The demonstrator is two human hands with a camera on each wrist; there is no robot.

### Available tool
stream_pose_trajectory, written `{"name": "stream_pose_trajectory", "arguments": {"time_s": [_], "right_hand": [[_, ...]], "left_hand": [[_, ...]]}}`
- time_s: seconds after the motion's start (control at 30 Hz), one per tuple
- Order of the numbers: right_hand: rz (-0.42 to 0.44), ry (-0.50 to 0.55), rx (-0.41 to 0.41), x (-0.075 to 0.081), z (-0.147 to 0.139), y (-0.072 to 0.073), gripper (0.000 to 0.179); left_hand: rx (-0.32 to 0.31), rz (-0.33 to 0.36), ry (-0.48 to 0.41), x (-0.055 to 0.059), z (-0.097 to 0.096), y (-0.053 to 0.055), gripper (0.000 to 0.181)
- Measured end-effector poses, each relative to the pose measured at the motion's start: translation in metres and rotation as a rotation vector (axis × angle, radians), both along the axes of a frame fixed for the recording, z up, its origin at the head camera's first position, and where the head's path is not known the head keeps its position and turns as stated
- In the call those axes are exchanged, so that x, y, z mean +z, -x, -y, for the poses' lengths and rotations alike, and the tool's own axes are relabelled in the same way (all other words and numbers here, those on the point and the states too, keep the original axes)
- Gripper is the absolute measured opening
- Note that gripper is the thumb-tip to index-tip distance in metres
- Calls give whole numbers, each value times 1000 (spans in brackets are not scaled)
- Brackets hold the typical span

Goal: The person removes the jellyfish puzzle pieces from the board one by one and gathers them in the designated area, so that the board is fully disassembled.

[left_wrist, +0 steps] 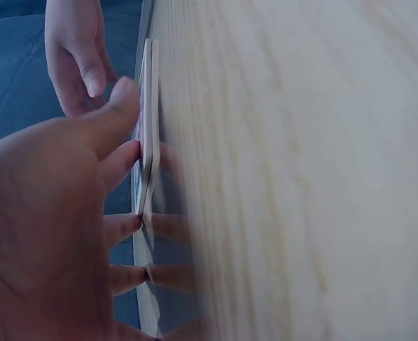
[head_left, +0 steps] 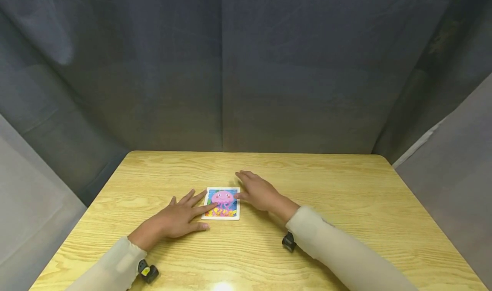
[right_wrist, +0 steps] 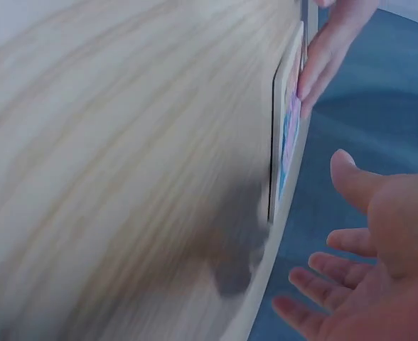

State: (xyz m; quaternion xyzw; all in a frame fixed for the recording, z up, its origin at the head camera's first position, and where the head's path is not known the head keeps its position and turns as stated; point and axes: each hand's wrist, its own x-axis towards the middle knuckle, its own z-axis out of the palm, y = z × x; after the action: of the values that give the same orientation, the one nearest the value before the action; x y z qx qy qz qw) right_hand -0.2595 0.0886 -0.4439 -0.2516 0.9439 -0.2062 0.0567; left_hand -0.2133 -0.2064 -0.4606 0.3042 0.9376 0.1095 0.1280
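Observation:
A square picture board (head_left: 227, 200) with a pink jellyfish on blue and a white border lies flat on the table. From the side, in the left wrist view, it looks like two thin layers (left_wrist: 152, 106) stacked together. My left hand (head_left: 177, 219) is spread out at its left side, with the index finger resting on the picture and other fingertips on the table. Over by the right edge is my right hand (head_left: 262, 193), fingers loosely extended and holding nothing. In the right wrist view this right hand (right_wrist: 387, 263) appears raised off the table, apart from the board (right_wrist: 291, 131).
The light wood-grain table (head_left: 346, 197) extends around the board on all sides. Dark grey curtains (head_left: 292, 69) hang behind its far edge, and paler cloth (head_left: 30, 205) stands at the left. Both wrists carry small black cameras (head_left: 289, 242).

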Motion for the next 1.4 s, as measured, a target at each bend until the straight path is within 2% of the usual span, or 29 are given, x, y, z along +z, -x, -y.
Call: {"name": "stream_pose_trajectory", "arguments": {"time_s": [0.23, 0.63, 0.97, 1.4], "right_hand": [[-24, 32, 39, -3, 17, 3, 63], [36, 135, 42, -10, 43, 14, 39], [91, 161, 23, -20, 55, 22, 34], [87, 135, -22, -24, 64, 26, 25]], "left_hand": [[-25, -26, 9, 1, 2, 0, 55], [24, 1, -11, -5, 2, 3, 47], [23, 4, -30, -2, 0, 3, 46], [37, -2, -12, -3, 0, 3, 46]]}}
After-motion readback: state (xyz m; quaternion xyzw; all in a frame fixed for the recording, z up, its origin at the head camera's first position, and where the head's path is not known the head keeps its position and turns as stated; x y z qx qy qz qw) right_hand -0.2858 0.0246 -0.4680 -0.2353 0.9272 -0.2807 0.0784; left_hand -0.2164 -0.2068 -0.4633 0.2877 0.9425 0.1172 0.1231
